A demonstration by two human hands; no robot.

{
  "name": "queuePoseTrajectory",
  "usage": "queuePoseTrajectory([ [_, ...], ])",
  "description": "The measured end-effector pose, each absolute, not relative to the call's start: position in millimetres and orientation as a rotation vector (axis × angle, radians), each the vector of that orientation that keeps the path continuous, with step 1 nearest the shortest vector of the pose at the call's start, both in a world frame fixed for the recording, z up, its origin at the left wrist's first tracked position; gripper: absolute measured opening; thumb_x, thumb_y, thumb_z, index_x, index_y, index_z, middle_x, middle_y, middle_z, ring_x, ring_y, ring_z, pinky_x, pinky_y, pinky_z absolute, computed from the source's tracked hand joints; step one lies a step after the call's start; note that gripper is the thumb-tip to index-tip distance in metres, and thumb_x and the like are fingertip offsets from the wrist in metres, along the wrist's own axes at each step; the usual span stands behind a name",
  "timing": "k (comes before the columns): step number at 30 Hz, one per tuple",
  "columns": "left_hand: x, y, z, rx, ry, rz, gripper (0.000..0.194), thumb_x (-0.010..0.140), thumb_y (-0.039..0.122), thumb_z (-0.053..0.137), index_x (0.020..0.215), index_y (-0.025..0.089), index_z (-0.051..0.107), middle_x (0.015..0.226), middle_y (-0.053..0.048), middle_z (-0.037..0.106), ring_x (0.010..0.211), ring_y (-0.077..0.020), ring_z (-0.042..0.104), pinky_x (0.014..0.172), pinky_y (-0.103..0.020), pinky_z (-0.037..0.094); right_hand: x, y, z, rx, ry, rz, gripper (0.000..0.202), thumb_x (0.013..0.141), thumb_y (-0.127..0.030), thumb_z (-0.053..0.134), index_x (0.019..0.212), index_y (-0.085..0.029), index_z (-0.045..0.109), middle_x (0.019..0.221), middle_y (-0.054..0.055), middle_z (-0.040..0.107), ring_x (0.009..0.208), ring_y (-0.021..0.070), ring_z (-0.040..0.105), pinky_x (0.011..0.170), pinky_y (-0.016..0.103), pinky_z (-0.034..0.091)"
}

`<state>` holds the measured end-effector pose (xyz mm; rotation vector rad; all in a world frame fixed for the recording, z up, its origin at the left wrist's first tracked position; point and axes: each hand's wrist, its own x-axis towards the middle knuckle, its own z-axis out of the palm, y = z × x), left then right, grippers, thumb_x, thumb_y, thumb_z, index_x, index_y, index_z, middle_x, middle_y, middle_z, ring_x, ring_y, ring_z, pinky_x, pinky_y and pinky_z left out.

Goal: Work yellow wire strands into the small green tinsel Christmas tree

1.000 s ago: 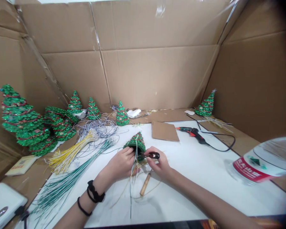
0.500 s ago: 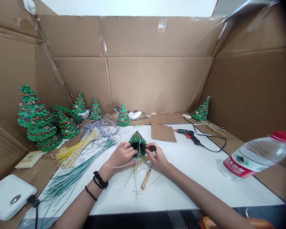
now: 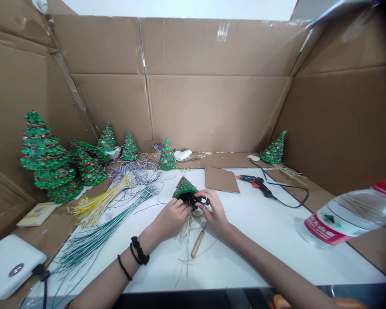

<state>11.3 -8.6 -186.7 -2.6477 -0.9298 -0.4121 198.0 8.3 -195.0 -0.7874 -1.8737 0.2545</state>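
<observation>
Small green tree [image 3: 184, 186] held tipped over counter [image 3: 276, 231], hollow base facing near edge; rim clamped in left hand's [image 3: 175, 216] grip. Dark tool [image 3: 198, 199] pinched in right hand [image 3: 216, 211], tip hidden. Rim best kept braced, tool guided gently, loose strands [image 3: 187, 227] held clear.
</observation>
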Motion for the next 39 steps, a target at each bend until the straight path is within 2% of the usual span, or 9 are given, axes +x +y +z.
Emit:
queuePoseTrajectory([
  [8,13.7,-11.9,-183.6,-2.605,-0.963,-0.491,0.028,0.083,0.013,0.046,0.11,0.012,0.053,0.094,-0.008,0.064,0.09,-0.0215,0.05,0.081,-0.035,0.036,197.2,15.0,-196.3,-0.806,-1.87,0.303,0.008,0.087,-0.023,0.049,0.095,-0.022,0.049,0.087,0.007,0.057,0.082,0.0215,0.054,0.072,0.036,0.046],
  [14,19.1,-18.4,-183.4,-2.468,-1.153,-0.489,0.015,0.084,0.018,0.045,0.078,0.014,0.058,0.074,-0.009,0.059,0.082,-0.0241,0.049,0.071,-0.037,0.034,194.2,16.3,-197.2,-0.752,-2.006,0.282,0.01,0.087,-0.017,0.046,0.095,-0.022,0.049,0.086,0.007,0.056,0.082,0.0212,0.052,0.071,0.035,0.045],
  [17,23.5,-21.8,-183.9,-2.478,-1.16,-0.465,0.014,0.082,0.019,0.047,0.085,0.013,0.059,0.077,-0.009,0.058,0.084,-0.0249,0.048,0.072,-0.038,0.034,192.2,16.3,-197.4,-0.749,-2.018,0.258,0.01,0.086,-0.016,0.047,0.095,-0.021,0.049,0.085,0.006,0.055,0.081,0.021,0.052,0.07,0.034,0.045],
  [20,26.2,-23.4,-185.7,-2.495,-1.153,-0.442,0.023,0.081,0.021,0.048,0.1,0.011,0.058,0.083,-0.01,0.059,0.085,-0.0251,0.047,0.072,-0.038,0.035,189.9,16.9,-198.0,-0.751,-2.034,0.225,0.011,0.087,-0.015,0.046,0.095,-0.022,0.048,0.084,0.006,0.055,0.08,0.0212,0.052,0.069,0.034,0.045],
  [24,26.9,-23.0,-189.1,-2.471,-1.174,-0.403,0.031,0.081,0.023,0.048,0.109,0.01,0.055,0.089,-0.011,0.059,0.087,-0.0254,0.047,0.074,-0.038,0.035,187.5,17.3,-199.4,-0.772,-2.036,0.186,0.012,0.086,-0.014,0.045,0.095,-0.022,0.048,0.084,0.006,0.055,0.08,0.0215,0.052,0.068,0.034,0.045],
  [29,26.6,-22.7,-192.3,-2.454,-1.221,-0.411,0.03,0.082,0.024,0.048,0.109,0.013,0.054,0.09,-0.009,0.058,0.087,-0.0248,0.047,0.075,-0.038,0.034,186.6,17.2,-202.0,-0.797,-2.039,0.14,0.011,0.086,-0.013,0.045,0.094,-0.021,0.048,0.082,0.006,0.055,0.078,0.0214,0.052,0.066,0.034,0.045],
  [35,29.1,-26.5,-194.7,-2.409,-1.286,-0.467,0.025,0.082,0.026,0.046,0.102,0.015,0.057,0.091,-0.01,0.059,0.092,-0.0271,0.047,0.086,-0.048,0.029,182.1,17.1,-204.5,-0.833,-2.045,0.096,0.011,0.088,-0.014,0.042,0.093,-0.021,0.048,0.083,0.007,0.056,0.078,0.0209,0.052,0.068,0.033,0.046],
  [39,31.0,-30.5,-190.2,-2.444,-1.318,-0.476,0.027,0.081,0.029,0.048,0.103,0.015,0.057,0.088,-0.01,0.058,0.089,-0.0271,0.047,0.083,-0.046,0.03,177.5,17.7,-208.3,-0.907,-2.02,0.066,0.011,0.088,-0.015,0.043,0.094,-0.02,0.05,0.084,0.007,0.058,0.079,0.0204,0.055,0.069,0.032,0.046],
])
